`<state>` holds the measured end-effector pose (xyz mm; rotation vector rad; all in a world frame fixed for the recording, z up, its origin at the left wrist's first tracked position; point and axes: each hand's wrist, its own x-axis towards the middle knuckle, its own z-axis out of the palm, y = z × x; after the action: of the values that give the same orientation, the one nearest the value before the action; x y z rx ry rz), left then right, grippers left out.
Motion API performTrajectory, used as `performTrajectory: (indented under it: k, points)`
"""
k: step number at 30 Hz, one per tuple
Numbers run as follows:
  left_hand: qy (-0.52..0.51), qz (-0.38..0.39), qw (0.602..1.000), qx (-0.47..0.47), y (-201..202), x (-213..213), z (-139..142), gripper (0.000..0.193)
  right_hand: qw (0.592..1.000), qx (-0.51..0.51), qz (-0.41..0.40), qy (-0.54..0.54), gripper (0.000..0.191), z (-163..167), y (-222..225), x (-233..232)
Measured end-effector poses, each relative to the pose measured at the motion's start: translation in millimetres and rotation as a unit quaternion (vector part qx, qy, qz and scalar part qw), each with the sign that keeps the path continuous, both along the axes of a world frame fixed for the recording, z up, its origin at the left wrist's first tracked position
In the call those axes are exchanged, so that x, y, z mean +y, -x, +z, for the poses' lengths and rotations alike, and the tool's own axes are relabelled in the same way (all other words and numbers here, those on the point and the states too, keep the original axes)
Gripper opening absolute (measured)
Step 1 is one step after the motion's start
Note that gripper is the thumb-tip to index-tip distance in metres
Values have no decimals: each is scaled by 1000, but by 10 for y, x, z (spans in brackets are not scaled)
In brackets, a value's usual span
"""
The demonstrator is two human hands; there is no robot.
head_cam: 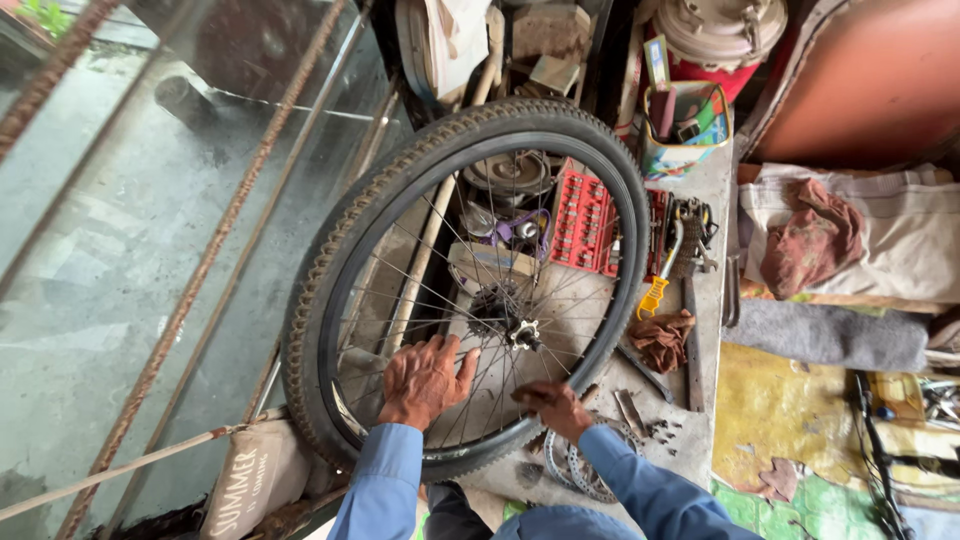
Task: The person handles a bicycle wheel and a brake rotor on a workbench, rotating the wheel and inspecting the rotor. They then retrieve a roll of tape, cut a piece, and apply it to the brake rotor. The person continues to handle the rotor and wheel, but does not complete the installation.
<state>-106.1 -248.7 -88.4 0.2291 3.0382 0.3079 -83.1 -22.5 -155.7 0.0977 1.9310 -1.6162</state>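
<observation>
Cluttered with tools and scrap, a grey table (700,200) runs along the right side of a cramped workshop, with wet concrete floor (120,250) and rusty rods (215,250) to the left. On the near end of the table, reaching out past its left edge, lies a bicycle wheel (465,285) with a knobby tyre, its hub (522,333) and sprocket cluster facing up.

The left hand (425,378) rests flat on the spokes inside the rim, fingers spread and pointing toward the hub, a blue sleeve (385,480) covering the arm. The right hand (553,405) sits just below the hub, fingers curled in as if pinching something small among the spokes; what it grips I cannot tell.

Beyond the wheel, a red socket set (583,222) lies open. Just right of the rim are a yellow-handled tool (655,290) and a brown rag (662,340). Chainrings (580,470) lie under the right forearm, near small metal bits. A tin box (685,125) of odds and ends stands at the far end of the table, and cloths (850,235) are piled to the right.
</observation>
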Motion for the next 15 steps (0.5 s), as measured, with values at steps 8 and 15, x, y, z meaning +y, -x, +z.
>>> performTrajectory:
  k: [8, 15]
  points:
    - [-6, -9, 1000, 15, -16, -5, -14, 45, 994, -27, -27, 106, 22, 14, 202, 88]
    - [19, 1, 1000, 6, -17, 23, 40, 45, 990, 55, 125, 22, 21, -20, 19, -79]
